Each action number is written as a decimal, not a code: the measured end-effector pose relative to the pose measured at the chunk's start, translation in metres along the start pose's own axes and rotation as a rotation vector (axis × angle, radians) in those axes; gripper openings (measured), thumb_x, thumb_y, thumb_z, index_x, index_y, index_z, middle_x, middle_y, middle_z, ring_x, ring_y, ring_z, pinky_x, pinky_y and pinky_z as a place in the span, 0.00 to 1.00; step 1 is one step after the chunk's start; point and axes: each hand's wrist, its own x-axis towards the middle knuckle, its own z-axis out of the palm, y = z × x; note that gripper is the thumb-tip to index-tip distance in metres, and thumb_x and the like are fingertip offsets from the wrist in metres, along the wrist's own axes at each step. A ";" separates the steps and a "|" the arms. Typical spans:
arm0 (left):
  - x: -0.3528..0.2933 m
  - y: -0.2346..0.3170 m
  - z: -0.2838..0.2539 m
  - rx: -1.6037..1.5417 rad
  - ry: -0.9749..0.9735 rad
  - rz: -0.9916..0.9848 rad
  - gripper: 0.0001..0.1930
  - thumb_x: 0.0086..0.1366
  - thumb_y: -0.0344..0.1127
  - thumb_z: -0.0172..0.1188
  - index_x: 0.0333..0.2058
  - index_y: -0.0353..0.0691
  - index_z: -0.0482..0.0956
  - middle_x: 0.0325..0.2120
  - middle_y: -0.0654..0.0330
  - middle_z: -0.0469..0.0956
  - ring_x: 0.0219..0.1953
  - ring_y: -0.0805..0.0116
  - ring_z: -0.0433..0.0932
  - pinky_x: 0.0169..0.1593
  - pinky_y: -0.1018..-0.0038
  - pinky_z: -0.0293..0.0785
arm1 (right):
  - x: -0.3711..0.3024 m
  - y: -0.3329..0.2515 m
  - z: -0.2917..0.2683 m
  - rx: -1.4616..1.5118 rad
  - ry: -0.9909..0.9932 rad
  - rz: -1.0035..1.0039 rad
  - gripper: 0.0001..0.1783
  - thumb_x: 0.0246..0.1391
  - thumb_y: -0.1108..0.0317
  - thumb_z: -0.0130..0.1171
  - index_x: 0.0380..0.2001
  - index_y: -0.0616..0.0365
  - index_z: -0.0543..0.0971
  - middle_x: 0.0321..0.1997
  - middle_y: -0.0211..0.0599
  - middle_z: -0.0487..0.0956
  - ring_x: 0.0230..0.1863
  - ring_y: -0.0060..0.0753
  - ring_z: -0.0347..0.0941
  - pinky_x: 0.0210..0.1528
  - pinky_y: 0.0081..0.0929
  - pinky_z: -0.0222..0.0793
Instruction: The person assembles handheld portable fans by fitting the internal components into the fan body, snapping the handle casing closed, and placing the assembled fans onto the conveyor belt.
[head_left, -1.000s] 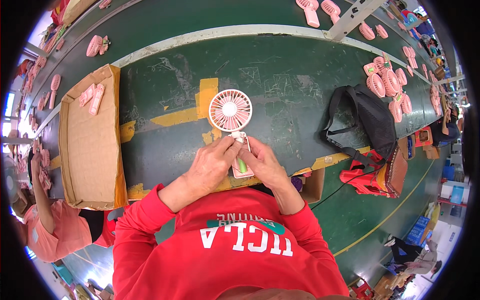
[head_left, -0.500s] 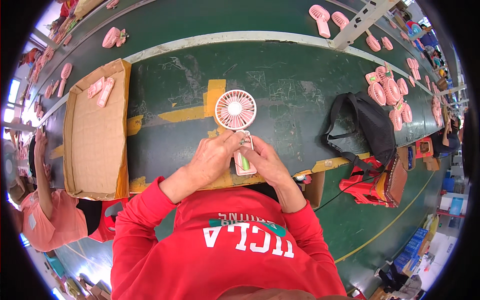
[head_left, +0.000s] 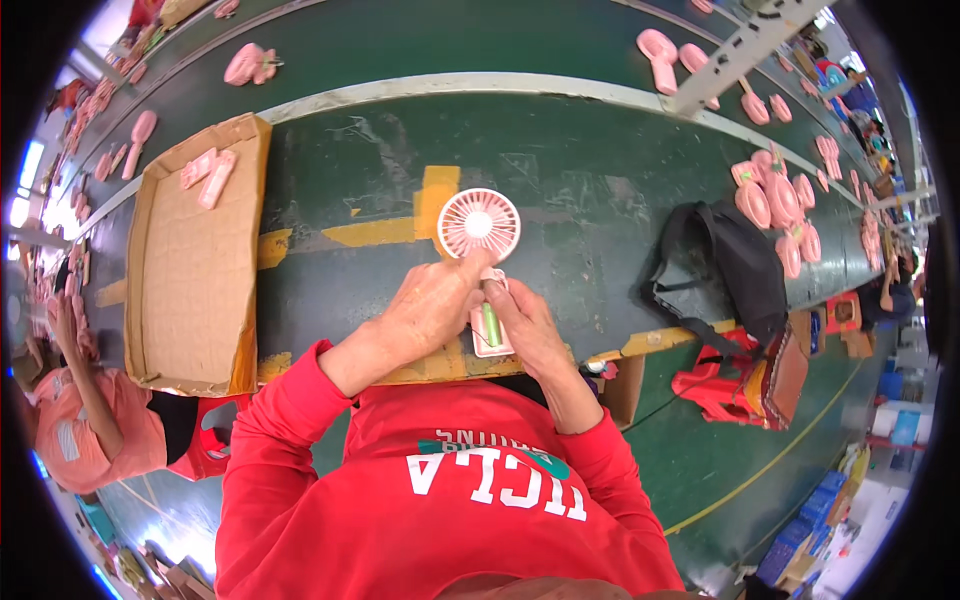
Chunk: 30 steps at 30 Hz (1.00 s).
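A pink handheld fan (head_left: 479, 224) lies on the green bench in front of me, its round grille away from me. Its handle is uncovered on top, and a green battery (head_left: 491, 325) sits inside. My left hand (head_left: 432, 300) grips the fan from the left, with a fingertip at the grille's lower rim. From the right, my right hand (head_left: 530, 325) holds the handle, its thumb bent over the part just above the battery. The fingers hide the neck and whatever small parts are between them.
At the left stands a shallow cardboard tray (head_left: 190, 290) with pink handle pieces (head_left: 216, 180) in it. A black bag (head_left: 745, 265) rests at the right, near a pile of pink fans (head_left: 780, 195). More fans lie beyond a metal rail (head_left: 520, 84). Another person (head_left: 100, 425) sits at the left.
My left hand has shifted up from the handle top to the grille's lower rim. The right thumb has moved slightly upward. The whole view has tilted a little.
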 end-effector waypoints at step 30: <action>-0.014 -0.025 0.009 -0.231 0.215 0.141 0.09 0.57 0.25 0.58 0.37 0.30 0.75 0.30 0.48 0.77 0.31 0.55 0.79 0.34 0.70 0.75 | 0.000 -0.004 0.005 0.087 0.143 0.019 0.17 0.63 0.60 0.48 0.41 0.67 0.73 0.33 0.37 0.78 0.30 0.24 0.77 0.30 0.19 0.73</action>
